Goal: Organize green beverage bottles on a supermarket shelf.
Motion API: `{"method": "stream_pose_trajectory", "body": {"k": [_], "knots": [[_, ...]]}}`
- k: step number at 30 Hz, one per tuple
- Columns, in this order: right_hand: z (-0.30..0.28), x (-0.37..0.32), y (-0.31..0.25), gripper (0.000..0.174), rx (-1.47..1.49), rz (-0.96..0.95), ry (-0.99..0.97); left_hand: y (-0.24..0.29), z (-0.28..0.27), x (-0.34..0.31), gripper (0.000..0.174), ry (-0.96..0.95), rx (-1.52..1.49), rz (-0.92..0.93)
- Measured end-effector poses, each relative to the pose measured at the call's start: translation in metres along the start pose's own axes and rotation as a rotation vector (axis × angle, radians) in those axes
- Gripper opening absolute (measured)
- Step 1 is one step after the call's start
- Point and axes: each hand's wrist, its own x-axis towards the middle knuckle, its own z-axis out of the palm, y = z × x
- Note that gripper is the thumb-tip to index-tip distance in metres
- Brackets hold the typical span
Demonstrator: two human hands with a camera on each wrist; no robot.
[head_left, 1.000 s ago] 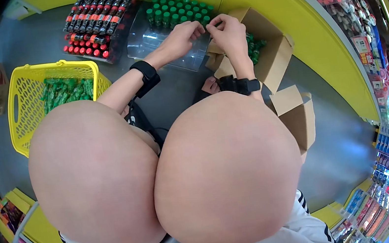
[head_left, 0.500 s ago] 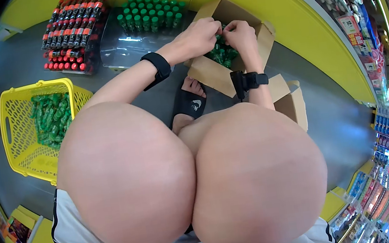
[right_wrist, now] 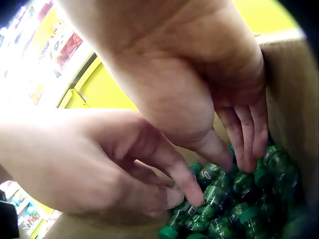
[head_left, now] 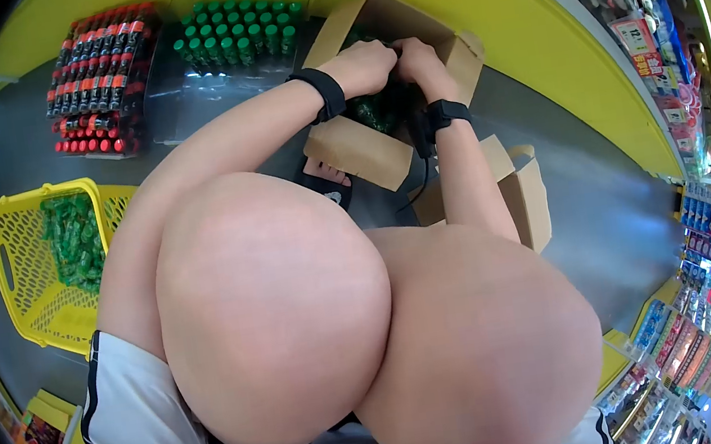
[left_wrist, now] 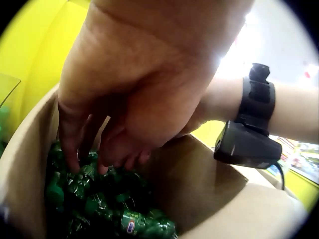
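Observation:
An open cardboard box (head_left: 357,154) holds a loose heap of small green plastic bottles (right_wrist: 249,214) with green caps. Both hands reach down into it, side by side. In the left wrist view, my left hand (left_wrist: 134,89) points its fingers downward, fingertips right at the bottles. My right hand (right_wrist: 199,94) hangs over the same heap, its fingers nearly straight and its thumb apart, with nothing gripped. The left hand comes in from the lower left of the right wrist view, forefinger extended over the caps.
Left of the box stands a clear bin (head_left: 176,111) with rows of green-capped bottles, then stacked dark red-capped bottles (head_left: 96,90). A yellow basket (head_left: 28,313) with green bottles sits at the left. Another open carton (head_left: 527,198) is at the right. A yellow shelf base (head_left: 554,85) runs behind.
Both hands have moved from over the clear bin's edge down into the cardboard box. The head view has shifted, so the bins and basket appear farther left.

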Motion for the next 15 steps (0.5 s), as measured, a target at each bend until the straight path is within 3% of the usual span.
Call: {"method": "stream_pose_trajectory", "body": {"k": [4, 9, 15], "knots": [[0.009, 0.006, 0.015, 0.064, -0.03, -0.036, 0.018, 0.004, 0.01, 0.016, 0.022, -0.061, 0.001, -0.023], [0.015, 0.015, 0.012, 0.064, 0.109, -0.039, 0.0, -0.005, 0.016, 0.019, 0.032, -0.299, 0.14, -0.059], [0.015, 0.031, 0.015, 0.068, 0.15, 0.008, -0.133, 0.003, 0.008, 0.019, 0.04, -0.426, 0.287, -0.057]]}}
